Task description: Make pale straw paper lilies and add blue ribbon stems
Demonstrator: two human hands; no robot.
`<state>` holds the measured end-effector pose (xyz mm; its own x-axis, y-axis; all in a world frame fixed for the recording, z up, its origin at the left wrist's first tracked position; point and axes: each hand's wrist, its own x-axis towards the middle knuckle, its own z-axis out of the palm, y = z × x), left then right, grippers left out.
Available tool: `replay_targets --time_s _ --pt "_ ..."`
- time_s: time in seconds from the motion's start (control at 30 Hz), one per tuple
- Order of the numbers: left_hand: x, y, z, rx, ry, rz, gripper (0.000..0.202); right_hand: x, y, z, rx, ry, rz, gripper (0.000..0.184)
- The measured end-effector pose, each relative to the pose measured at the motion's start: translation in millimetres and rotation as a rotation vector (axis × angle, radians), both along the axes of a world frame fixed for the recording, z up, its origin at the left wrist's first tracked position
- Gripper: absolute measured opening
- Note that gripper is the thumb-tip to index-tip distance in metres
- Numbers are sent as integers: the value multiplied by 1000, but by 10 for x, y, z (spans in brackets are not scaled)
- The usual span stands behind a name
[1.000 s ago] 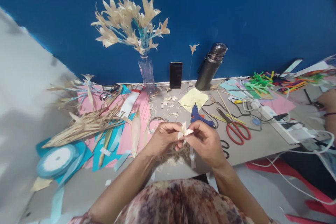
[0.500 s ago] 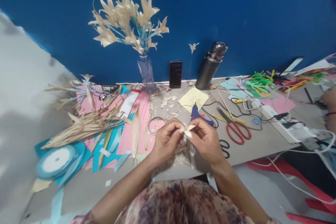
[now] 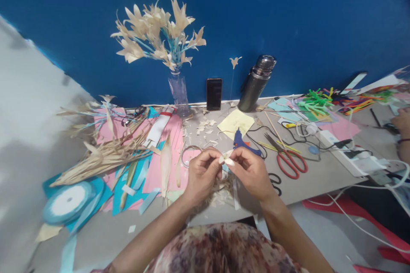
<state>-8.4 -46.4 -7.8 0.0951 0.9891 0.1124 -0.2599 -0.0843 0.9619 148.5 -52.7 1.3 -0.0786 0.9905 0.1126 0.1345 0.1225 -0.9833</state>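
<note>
A small cream husk flower point(image 3: 226, 160) is pinched between my two hands, low over the table's front. My left hand point(image 3: 204, 175) grips its left side with thumb and fingers. On the other side, my right hand point(image 3: 251, 171) holds a petal between thumb and forefinger. Pale husk scraps point(image 3: 221, 196) lie beneath my hands. Just beyond my right hand rests a blue glue gun point(image 3: 241, 141), its nozzle over a yellow paper sheet point(image 3: 235, 123). A ring-shaped roll point(image 3: 188, 155) lies beside my left hand. Red-handled scissors point(image 3: 290, 162) lie to the right.
At the back stand a clear vase point(image 3: 179, 91) of husk flowers, a phone point(image 3: 214, 94) and a dark flask point(image 3: 256, 85). Dried husks point(image 3: 99, 162) and a ribbon spool point(image 3: 65, 204) fill the left. A power strip point(image 3: 342, 153) with cables lies right, near another person's hand point(image 3: 402, 121).
The flower has turned slightly between my fingers, and its petals sit closer to them. Both hands keep their pinch. The whole view has shifted a little.
</note>
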Motion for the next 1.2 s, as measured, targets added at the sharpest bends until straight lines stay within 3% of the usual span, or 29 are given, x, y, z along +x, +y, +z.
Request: replay_targets --time_s 0.17,0.37,0.47,0.6,0.73,0.87,1.0,1.2 --pt "12 38 39 -30 15 17 18 117 23 15 -15 -129 -23 21" --pt "-189 76 12 -201 -33 53 22 351 192 131 9 -553 107 13" --pt "-344 124 -12 -262 -148 71 29 433 460 215 38 -728 176 15" --pt "-472 183 -22 -256 -201 129 36 365 1010 243 69 -928 231 18" --pt "-570 209 -58 -289 -172 109 35 130 1564 113 103 -1047 242 17" --pt "-691 258 -65 -337 -195 157 37 -106 1935 -96 133 -1111 216 23" --pt "-767 324 -38 -384 -240 202 41 -227 2138 -258 157 -1141 212 38" --pt "-799 367 -131 -419 -244 199 39 -228 2270 -366 132 -1102 228 18"
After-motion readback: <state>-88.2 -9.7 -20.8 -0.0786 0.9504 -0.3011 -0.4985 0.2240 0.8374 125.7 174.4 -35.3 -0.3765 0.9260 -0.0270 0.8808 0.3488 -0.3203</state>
